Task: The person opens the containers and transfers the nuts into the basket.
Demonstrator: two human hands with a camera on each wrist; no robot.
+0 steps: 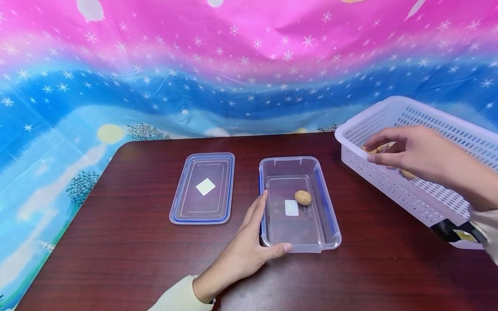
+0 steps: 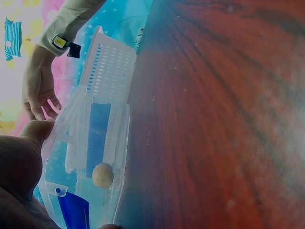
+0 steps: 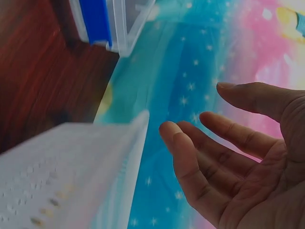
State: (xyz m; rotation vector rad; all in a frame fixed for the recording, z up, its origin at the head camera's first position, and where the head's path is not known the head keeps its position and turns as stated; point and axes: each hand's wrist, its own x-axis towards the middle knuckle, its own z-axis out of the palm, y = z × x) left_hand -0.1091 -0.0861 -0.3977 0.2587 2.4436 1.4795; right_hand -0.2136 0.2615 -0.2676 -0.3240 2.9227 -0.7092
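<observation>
My left hand (image 1: 249, 248) rests against the near left corner of a clear plastic box (image 1: 328, 207). Its fingers lie straight along the left wall, and the thumb touches the near rim. Inside the box are a small tan, egg-shaped item (image 1: 303, 198), like a walnut or small potato, and a white square label (image 1: 292, 207). Over the white perforated basket (image 1: 383, 194) hovers my right hand (image 1: 418, 151), fingers loosely bent and holding nothing in the right wrist view. Below it, several tan pieces (image 1: 407, 174) show in the basket, partly hidden by the hand.
A clear lid (image 1: 202, 214) with a blue seal and a white diamond label lies left of the box on the dark red wooden table (image 1: 128, 242). Behind the table hangs a pink and blue snowflake-patterned cloth (image 1: 249, 69). The basket stands at the right edge.
</observation>
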